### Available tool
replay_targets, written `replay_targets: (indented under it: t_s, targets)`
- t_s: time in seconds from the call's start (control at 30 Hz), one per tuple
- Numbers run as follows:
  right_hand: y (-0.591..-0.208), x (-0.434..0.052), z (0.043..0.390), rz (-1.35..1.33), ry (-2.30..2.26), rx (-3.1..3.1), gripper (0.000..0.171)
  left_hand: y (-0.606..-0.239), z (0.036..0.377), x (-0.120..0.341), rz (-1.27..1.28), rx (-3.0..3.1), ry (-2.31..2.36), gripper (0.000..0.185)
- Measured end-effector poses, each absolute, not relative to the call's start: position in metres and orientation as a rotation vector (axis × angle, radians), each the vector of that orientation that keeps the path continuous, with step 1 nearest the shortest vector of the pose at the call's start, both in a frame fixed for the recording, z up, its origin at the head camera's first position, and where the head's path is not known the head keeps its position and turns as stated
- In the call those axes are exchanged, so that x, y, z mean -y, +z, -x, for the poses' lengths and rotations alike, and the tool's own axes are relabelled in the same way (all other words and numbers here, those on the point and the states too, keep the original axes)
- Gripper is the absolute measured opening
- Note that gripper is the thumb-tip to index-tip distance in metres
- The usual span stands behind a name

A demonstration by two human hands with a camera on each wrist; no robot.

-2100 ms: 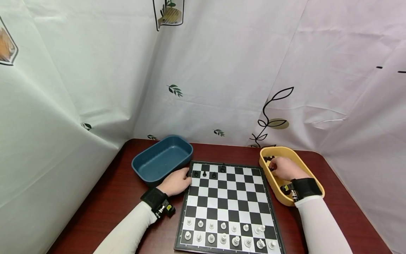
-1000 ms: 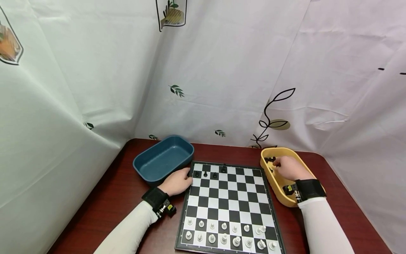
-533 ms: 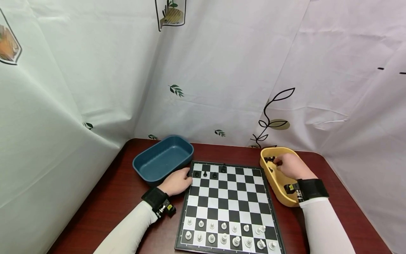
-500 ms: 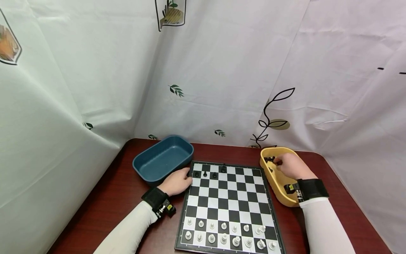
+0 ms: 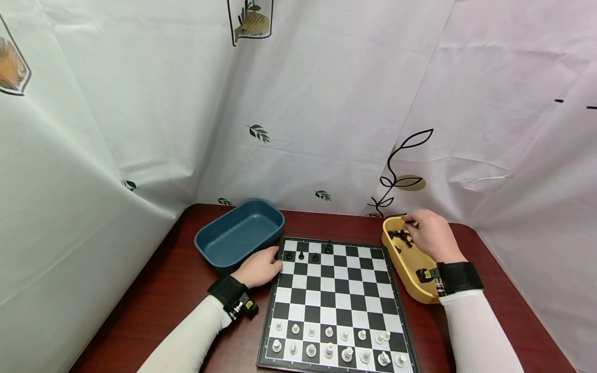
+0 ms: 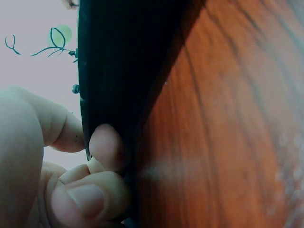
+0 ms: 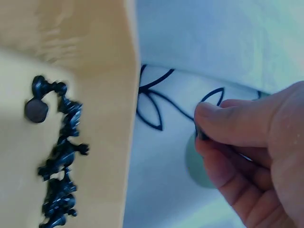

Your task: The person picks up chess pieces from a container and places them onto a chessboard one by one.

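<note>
My left hand (image 5: 258, 268) grips the left edge of the chessboard (image 5: 336, 286); in the left wrist view its fingers lie on both sides of the black rim. Over the far end of the yellow tray (image 5: 412, 260) is my right hand (image 5: 434, 235), pinching a small black chess piece (image 7: 200, 132) between thumb and fingers. Most of that piece is hidden, so its kind is unclear. Several black chess pieces (image 7: 61, 152) lie heaped in the tray. On the board, a few black pieces (image 5: 315, 257) stand at the far left, and white pieces (image 5: 328, 350) fill the two near rows.
A blue tray (image 5: 238, 233) sits at the board's upper left, close to my left hand. The dark red wooden table (image 5: 154, 305) carries everything. A white patterned cloth (image 5: 303, 129) hangs behind and at the sides.
My right hand has risen out of the yellow tray toward its far end, with a black chess piece in its pinch. The heap in the tray shows more fully. My left hand stays put.
</note>
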State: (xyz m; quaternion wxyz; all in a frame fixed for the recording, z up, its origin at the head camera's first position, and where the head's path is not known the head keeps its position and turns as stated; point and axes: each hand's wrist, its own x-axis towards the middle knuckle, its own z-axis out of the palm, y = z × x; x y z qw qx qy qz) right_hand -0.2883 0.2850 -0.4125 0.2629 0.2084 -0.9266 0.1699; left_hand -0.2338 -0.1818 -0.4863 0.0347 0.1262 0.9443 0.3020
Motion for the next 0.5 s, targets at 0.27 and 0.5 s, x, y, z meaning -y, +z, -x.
replay_targets:
  t_s: [0.27,0.5]
  targets:
    - [-0.401,-0.266,0.28,-0.639,0.467,2.386,0.018,-0.486,0.233,0.181,-0.382,-2.902,0.93,0.043]
    - [-0.394,-0.249,0.274,-0.727,0.461,2.347,0.02,-0.485,0.233,0.181,-0.378,-2.906,0.925,0.043]
